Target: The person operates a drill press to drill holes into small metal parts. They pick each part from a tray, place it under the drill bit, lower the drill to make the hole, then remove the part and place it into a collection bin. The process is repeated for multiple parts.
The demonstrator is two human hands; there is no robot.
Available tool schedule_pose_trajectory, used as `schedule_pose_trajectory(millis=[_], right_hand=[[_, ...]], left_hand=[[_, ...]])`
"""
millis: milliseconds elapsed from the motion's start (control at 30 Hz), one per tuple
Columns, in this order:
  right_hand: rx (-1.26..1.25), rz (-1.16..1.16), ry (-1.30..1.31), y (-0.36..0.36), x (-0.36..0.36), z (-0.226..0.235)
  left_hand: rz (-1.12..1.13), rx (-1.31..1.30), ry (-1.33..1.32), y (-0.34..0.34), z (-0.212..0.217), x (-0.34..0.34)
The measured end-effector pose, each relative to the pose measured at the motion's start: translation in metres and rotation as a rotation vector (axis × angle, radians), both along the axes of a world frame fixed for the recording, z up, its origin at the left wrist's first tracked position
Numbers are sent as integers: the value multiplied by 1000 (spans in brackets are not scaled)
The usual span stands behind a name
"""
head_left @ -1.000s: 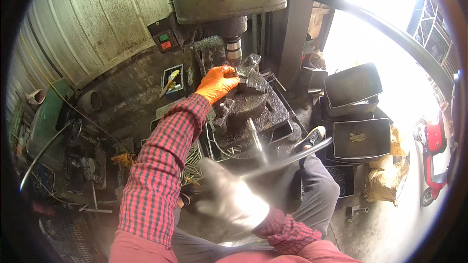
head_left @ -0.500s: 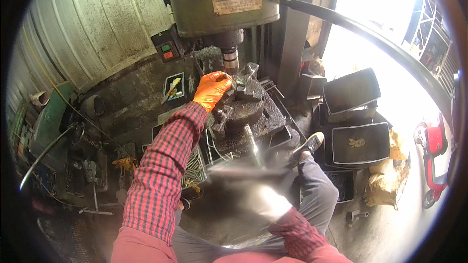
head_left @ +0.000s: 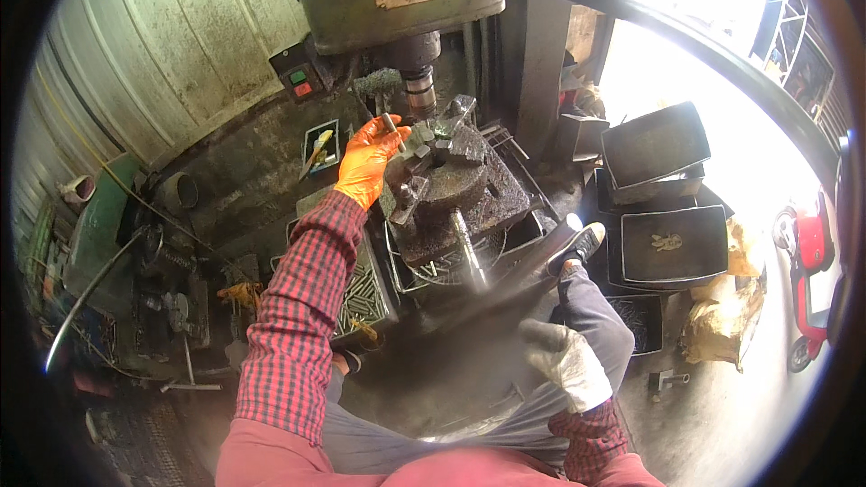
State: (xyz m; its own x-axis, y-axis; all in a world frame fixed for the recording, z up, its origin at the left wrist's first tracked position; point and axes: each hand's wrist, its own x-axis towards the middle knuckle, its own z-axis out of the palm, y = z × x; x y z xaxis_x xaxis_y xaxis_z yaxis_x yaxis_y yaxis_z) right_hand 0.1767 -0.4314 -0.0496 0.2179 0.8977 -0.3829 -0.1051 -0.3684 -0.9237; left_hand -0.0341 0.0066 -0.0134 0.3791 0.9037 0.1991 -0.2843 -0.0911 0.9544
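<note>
Under the drill spindle, the orange-gloved left hand pinches a short grey metal pin.

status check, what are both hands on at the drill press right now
Left hand, orange glove, pinching a small metal pin at the chuck under the spindle. Right hand, grey glove, blurred over the lap, grip unclear. Nothing between pin and chuck.

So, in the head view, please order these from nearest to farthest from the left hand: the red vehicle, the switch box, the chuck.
From the left hand:
1. Chuck, just right of it.
2. Switch box, above, on the machine.
3. Red vehicle, far right, outside.
</note>
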Motion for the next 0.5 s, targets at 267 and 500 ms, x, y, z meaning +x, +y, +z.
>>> schedule_pose_trajectory(millis=[267,500], right_hand=[[59,62,-51,-11,-5,6],[214,497,-564,24,-41,43]], left_hand=[[-20,-139,-51,20,-7,28],[-19,135,275,7,-11,36]])
